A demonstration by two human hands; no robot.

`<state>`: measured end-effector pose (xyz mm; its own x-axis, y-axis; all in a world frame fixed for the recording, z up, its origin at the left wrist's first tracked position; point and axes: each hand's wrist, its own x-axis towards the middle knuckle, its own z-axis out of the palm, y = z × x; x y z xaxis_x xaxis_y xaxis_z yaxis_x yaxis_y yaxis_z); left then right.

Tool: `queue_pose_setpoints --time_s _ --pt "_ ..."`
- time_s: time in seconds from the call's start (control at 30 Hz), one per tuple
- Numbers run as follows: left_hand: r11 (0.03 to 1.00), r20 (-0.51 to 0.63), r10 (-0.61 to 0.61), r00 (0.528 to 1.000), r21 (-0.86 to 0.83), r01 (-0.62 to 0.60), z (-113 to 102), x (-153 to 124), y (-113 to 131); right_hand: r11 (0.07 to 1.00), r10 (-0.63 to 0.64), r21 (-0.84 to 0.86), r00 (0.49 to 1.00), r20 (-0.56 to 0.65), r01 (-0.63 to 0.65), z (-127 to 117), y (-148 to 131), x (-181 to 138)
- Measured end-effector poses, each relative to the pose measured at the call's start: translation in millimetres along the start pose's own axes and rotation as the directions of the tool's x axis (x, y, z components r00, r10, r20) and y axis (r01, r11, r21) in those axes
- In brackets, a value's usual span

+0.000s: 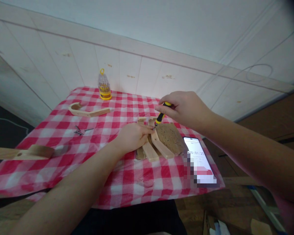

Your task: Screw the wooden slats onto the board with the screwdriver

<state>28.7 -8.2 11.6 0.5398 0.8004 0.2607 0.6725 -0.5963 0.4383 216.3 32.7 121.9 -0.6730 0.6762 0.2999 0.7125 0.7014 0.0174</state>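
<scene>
My right hand (183, 107) grips a small black and yellow screwdriver (161, 117), its tip pointing down at the top of a pale wooden slat (161, 147). My left hand (133, 136) lies closed on a group of wooden slats (149, 150) beside a round perforated wooden board (170, 137), pressing them to the red and white checked cloth (100, 147).
A curved wooden piece (88, 111) lies at the back left of the table. A clear and yellow bit holder (104, 85) stands by the wall. Several loose screws (80, 131) lie on the cloth. A wooden part (22, 152) sticks in from the left. A phone (199, 160) shows a timer.
</scene>
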Motion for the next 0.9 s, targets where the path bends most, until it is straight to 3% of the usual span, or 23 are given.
queue_pose_setpoints --time_s 0.17,0.33,0.43,0.57,0.7,0.9 --pt "0.999 0.016 -0.044 0.999 -0.009 0.045 -0.5 0.5 0.5 0.982 -0.115 0.155 0.993 0.016 0.112 -5.1 1.7 -1.7" --pt "0.999 0.036 -0.038 0.999 -0.019 0.038 -0.8 1.1 1.0 0.978 -0.072 0.208 0.968 0.241 0.021 -22.9 6.4 -1.4" --pt "0.999 0.034 -0.045 0.998 -0.020 0.046 -1.0 1.2 1.4 0.996 0.010 0.085 0.943 0.331 -0.041 -28.5 5.0 4.0" --pt "0.998 0.043 -0.062 0.997 -0.017 0.063 -2.1 1.0 2.0 0.982 0.154 -0.150 0.951 0.267 -0.116 -23.2 1.4 10.4" --pt "0.998 0.046 -0.049 0.998 -0.026 0.050 -2.3 0.9 1.9 0.999 0.045 -0.028 0.985 0.169 -0.041 -17.5 1.3 9.0" --pt "0.999 0.015 -0.046 0.999 -0.024 0.047 -0.5 0.6 0.1 0.992 -0.087 0.115 0.967 0.241 0.061 -23.6 4.2 2.9"
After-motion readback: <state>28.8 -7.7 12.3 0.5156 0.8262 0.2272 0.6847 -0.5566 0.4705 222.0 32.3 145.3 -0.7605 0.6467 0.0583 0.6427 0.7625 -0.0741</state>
